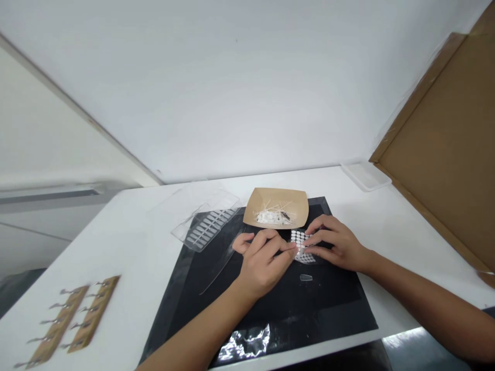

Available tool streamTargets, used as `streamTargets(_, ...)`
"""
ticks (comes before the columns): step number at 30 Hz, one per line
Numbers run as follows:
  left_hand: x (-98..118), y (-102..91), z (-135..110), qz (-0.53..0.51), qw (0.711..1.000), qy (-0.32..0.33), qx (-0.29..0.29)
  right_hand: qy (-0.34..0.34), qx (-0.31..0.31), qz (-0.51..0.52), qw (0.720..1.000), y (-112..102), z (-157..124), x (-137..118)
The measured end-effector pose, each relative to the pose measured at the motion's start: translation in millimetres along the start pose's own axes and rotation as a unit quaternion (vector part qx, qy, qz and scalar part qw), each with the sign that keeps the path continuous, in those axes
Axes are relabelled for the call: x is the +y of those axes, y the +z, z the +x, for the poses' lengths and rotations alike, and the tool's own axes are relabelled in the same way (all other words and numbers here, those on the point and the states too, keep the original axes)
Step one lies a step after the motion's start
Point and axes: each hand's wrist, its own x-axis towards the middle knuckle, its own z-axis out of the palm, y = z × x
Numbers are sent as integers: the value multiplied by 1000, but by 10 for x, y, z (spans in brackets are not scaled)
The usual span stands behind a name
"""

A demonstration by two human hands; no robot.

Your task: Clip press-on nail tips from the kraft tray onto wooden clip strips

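A sheet of white oval adhesive tabs (298, 236) is between my two hands over the black mat (309, 314). My left hand (265, 260) is closed, thumb and index finger pinched at the sheet's left edge. Whether a single tab is between those fingertips is too small to tell. From the right, my right hand (338, 243) grips the sheet, its thumb and fingers bent over the right side and covering part of it. One clear false nail tip (306, 277) lies on the mat just below the sheet.
Behind the hands stands a brown paper tray (276, 196) with thin white sticks. At left are a clear box of nail tips (211, 229) and two wooden strips (58, 327) (95, 314) with metal clips. A white plastic tray (365, 175) and cardboard (444, 139) are at right.
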Motion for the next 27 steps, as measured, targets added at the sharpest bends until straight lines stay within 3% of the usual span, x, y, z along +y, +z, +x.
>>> streamTargets(9, -28, 31, -35, -11, 1000, -13, -12, -25, 20, -34, 999, 49, -2, 22)
streamTargets(17, -53, 38, -52, -5, 1000, -17, -21, -26, -8, -34, 999, 20, -20, 15)
streamTargets(27, 8, -12, -18, -4, 1000, 9, 9, -5, 3, -7, 1000, -18, 27, -71)
